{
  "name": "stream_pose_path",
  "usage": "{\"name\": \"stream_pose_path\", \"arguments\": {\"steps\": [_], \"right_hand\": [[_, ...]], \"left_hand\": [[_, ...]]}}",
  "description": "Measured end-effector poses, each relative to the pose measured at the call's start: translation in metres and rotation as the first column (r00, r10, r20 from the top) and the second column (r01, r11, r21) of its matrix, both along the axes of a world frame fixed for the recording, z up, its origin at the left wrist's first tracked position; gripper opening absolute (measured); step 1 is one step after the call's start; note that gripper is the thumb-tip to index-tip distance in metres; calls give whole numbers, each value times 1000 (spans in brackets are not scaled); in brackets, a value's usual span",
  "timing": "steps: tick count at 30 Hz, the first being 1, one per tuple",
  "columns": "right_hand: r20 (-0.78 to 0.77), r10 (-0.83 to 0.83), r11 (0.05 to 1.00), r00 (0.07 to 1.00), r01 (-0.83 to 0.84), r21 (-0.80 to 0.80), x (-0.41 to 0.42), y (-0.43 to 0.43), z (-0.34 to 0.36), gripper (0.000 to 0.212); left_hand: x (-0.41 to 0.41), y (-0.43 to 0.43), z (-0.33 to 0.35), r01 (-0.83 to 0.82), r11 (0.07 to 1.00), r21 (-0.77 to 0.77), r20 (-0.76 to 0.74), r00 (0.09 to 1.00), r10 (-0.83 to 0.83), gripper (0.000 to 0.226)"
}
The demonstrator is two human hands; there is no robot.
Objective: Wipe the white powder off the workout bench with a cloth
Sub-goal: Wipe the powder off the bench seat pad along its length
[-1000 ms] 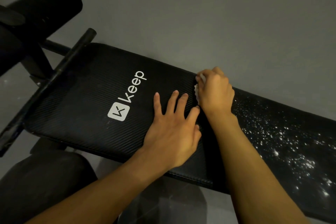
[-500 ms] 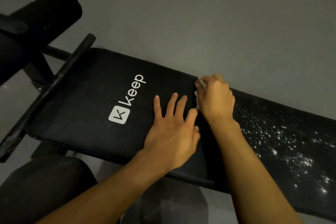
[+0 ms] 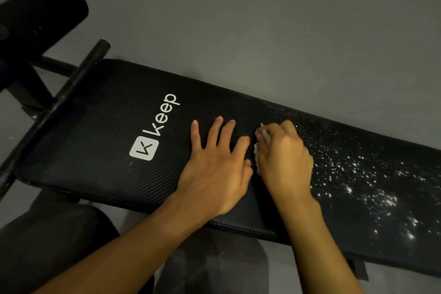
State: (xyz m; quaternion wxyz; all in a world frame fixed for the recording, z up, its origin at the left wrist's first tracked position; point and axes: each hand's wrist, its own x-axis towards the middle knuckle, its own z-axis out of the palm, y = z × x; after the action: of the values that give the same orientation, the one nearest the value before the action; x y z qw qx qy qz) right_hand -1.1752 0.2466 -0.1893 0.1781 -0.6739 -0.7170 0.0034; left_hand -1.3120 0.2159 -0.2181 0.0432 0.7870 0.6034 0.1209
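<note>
Your right hand [image 3: 284,162] grips the white cloth [image 3: 257,150] on the workout bench [image 3: 107,126] | your left hand [image 3: 214,169] lies flat, fingers spread, just beside at 9 o'clock | white powder [image 3: 358,174] at 3 o'clock | foam roller [image 3: 40,12] at 10 o'clock

Body check off my feed. Left hand [image 3: 214,169] and right hand [image 3: 285,162] are both bare. Nails on the left fingers [image 3: 214,133] are short and trimmed, with pale tips. Just behind those fingers, knuckle ridges and faint tendon lines show on the back of the hand. Right-hand nails are mostly hidden from me. Further back from the fingers both wrists are bare. Left forearm [image 3: 133,250] and right forearm [image 3: 319,246] are bare skin down to the frame edge. The dark rounded mass [image 3: 55,246] under the left forearm, well behind the fingers, could be a clothed leg or padding; I can't tell.
</note>
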Motion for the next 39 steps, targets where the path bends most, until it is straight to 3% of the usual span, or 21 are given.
{"name": "stream_pose_path", "arguments": {"steps": [6, 12, 21, 27, 34, 39], "right_hand": [[-6, 4, 999, 1000, -4, -40, 19, -88, 4, 22], [-13, -49, 997, 999, 50, 53, 29, -56, 0, 20], [-6, 100, 995, 995, -100, 23, 44, -140, -3, 17], [-52, 18, 997, 999, -14, 77, 64, -102, 0, 15], [-117, 184, 983, 976, -183, 16, 67, -134, -2, 13], [-59, 110, 991, 992, -105, 86, 65, -76, -5, 18]], "left_hand": [[-1, 1, 0, 5, 1000, -16, -19, 1000, -5, 53], [2, 1, 2, 2, 999, -48, -52, 999, -4, 61], [17, -11, 18, 61, 993, -105, -44, 997, -66, 59], [34, -19, 7, 117, 989, -96, -8, 993, -118, 57], [34, -21, -1, 111, 992, -53, -28, 993, -113, 62], [36, -21, 0, 101, 993, -58, -47, 993, -104, 67]]}}
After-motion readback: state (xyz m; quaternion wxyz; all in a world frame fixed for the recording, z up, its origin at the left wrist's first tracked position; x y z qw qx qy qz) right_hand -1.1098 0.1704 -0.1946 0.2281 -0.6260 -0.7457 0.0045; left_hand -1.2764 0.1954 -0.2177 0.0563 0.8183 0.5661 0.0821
